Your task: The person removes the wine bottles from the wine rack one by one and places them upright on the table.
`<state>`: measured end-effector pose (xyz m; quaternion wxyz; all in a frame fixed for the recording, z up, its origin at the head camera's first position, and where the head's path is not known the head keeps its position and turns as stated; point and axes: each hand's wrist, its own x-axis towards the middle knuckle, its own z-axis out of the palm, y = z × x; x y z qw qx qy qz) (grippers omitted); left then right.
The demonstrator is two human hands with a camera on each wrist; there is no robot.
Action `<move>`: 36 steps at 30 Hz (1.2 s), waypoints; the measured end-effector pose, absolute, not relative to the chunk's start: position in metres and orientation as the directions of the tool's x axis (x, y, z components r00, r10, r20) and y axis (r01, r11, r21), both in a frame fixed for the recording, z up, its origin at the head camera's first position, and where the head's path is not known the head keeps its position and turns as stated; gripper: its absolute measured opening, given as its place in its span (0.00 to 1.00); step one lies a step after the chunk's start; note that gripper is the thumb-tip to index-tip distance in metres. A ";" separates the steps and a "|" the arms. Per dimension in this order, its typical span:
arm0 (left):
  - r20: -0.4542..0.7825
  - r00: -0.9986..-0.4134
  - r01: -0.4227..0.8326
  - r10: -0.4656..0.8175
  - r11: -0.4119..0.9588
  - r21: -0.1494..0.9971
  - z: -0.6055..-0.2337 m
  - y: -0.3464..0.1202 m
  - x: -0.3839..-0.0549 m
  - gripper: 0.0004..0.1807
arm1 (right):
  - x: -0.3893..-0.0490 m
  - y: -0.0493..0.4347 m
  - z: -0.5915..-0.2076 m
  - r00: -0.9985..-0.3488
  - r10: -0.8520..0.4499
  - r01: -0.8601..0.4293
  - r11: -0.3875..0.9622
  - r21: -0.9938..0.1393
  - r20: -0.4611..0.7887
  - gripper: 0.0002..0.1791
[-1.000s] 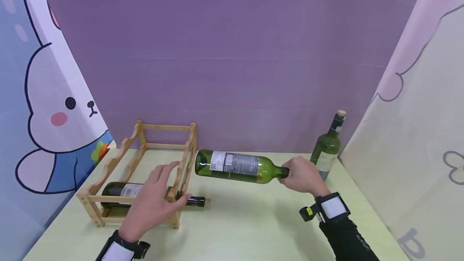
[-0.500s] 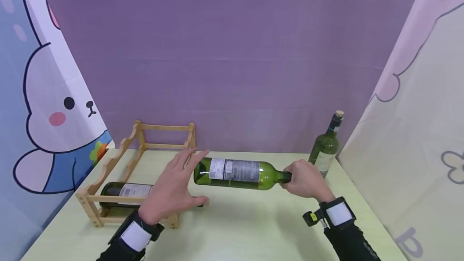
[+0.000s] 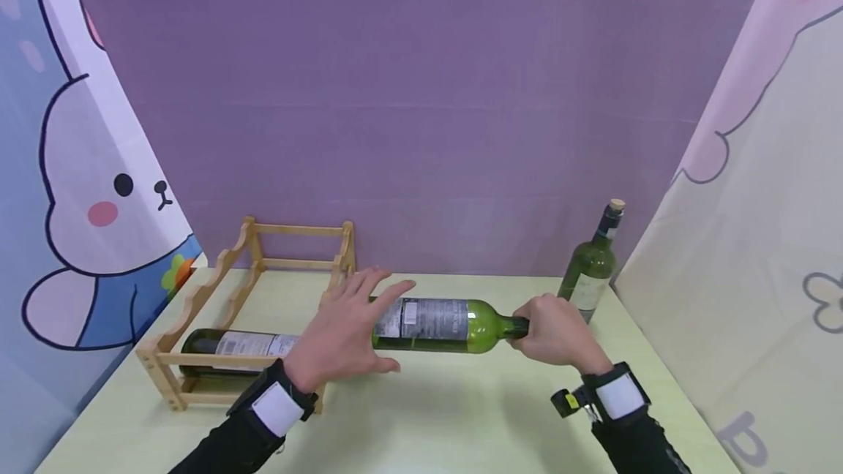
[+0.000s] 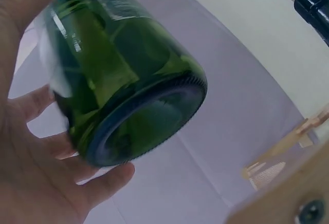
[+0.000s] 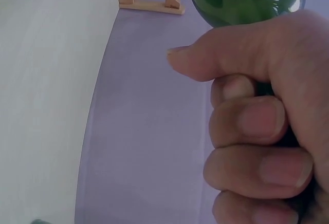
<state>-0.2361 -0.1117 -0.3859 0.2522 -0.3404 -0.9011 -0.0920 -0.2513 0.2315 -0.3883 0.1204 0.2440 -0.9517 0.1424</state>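
Your right hand (image 3: 560, 331) is wrapped around the neck of a green wine bottle (image 3: 484, 326), holding it level above the bench (image 3: 461, 423), its printed label (image 3: 437, 319) facing you. Your left hand (image 3: 345, 331) is spread wide about the base end, thumb on one side and fingers on the other; whether every finger touches the glass, you cannot tell. That base points toward the wooden wine rack (image 3: 194, 306) on your left. A darker wine bottle (image 3: 240, 344) lies across the rack's near end, its neck hidden from the head camera. Behind your right hand, a corked green bottle (image 3: 588, 265) stands upright.
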 end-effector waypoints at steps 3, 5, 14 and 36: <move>0.486 -0.645 0.668 0.589 0.744 -0.014 -0.387 -0.109 -0.237 0.64 | -0.250 0.229 -0.388 -0.846 -0.439 -0.508 0.836 -0.208 0.303 0.12; 0.470 -0.639 0.677 0.608 0.735 -0.030 -0.387 -0.108 -0.238 0.63 | -0.250 0.228 -0.388 -0.845 -0.442 -0.510 0.835 -0.205 0.301 0.13; 0.463 -0.613 0.680 0.640 0.726 -0.103 -0.389 -0.105 -0.241 0.54 | -0.246 0.228 -0.387 -0.831 -0.470 -0.533 0.825 -0.186 0.298 0.12; 0.520 -0.638 0.676 0.567 0.736 0.027 -0.406 -0.114 -0.235 0.48 | -0.235 0.237 -0.353 -0.833 -0.420 -0.549 0.711 -0.439 0.360 0.29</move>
